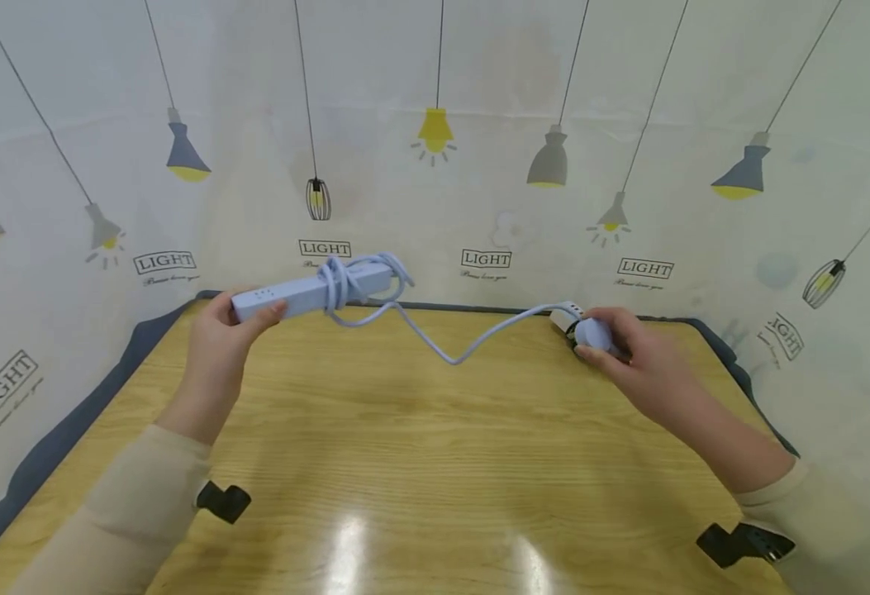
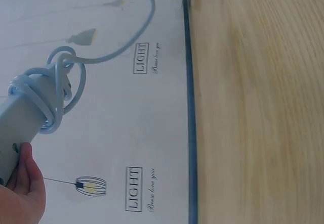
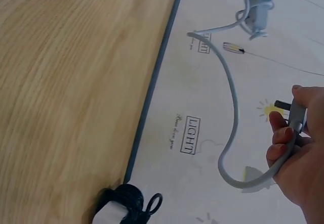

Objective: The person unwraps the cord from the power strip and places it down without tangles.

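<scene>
My left hand grips one end of a white power strip, raised above the far left of the table. Loops of its white cord are wound round the strip's other end. From there a slack length of cord dips and runs across to the right. My right hand pinches the plug at the cord's end. In the right wrist view a dark prong of the plug points away from the fingers, and the cord bends down from my palm.
Behind the plug, at the table's far edge, lies a white block with a coiled black cord. The wooden table has a dark border. A pale curtain printed with lamps stands round its back and sides.
</scene>
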`<state>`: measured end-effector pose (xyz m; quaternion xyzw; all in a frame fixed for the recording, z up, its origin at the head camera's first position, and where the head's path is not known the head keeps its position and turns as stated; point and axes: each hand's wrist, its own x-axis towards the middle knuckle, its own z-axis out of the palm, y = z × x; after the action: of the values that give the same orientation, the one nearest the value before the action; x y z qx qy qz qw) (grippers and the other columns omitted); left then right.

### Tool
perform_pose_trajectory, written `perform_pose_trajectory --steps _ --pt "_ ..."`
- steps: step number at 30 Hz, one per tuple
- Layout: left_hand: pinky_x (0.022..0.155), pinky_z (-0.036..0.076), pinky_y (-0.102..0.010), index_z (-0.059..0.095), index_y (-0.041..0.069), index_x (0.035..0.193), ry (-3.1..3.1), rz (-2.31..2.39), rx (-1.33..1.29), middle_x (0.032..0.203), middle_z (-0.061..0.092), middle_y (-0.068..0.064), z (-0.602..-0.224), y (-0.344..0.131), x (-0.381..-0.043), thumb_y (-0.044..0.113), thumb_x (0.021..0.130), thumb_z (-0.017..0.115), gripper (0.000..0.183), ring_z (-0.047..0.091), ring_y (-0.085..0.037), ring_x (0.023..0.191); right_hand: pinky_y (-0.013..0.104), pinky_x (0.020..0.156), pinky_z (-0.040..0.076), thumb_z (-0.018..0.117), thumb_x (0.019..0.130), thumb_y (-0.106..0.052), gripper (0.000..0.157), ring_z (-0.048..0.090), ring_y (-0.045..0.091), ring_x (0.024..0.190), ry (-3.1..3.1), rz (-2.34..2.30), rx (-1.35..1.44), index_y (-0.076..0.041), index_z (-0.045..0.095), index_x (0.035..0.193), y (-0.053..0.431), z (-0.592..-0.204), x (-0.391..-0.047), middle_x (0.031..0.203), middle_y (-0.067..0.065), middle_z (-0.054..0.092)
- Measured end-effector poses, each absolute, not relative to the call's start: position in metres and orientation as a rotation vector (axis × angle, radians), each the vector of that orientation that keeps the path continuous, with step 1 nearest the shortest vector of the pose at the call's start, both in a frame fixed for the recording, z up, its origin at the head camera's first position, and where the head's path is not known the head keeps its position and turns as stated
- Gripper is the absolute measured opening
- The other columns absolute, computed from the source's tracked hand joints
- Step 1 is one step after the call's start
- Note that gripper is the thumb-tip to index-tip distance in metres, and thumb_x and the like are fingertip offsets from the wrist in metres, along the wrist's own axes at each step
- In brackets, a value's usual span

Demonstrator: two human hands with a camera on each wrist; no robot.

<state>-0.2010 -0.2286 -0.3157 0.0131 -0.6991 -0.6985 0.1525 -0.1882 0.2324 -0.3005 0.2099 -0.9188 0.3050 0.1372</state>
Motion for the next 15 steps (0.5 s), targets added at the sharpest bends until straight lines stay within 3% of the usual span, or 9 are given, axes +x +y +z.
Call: perform_pose_trajectory --steps 9,15 --pt "0.089 0.049 -0.02 0.064 0.007 0.106 -1.736 -2.229 -0.231 0.108 0.061 -0.005 -0.302 -0.216 -0.185 0.001 0.089 0.068 0.018 0.058 -0.016 0.101 0.047 0.072 0.052 0.062 0.097 -0.024 0.045 0.06 0.034 0.094 -2.833 0.842 0.557 0.003 0.051 0.131 0.247 -0.332 -0.221 0.115 0.027 0.06" --pt "0.09 0.048 -0.023 0.064 0.01 0.113 -1.912 -2.155 -0.453 0.111 0.063 -0.004 -0.298 -0.212 -0.172 0.0 0.091 0.065 0.025 0.057 -0.018 0.104 0.048 0.071 0.05 0.061 0.098 -0.029 0.05 0.059 0.038 0.096 -2.883 0.806 0.415 0.002 0.046 0.135 0.262 -0.341 -0.239 0.118 0.031 0.057"
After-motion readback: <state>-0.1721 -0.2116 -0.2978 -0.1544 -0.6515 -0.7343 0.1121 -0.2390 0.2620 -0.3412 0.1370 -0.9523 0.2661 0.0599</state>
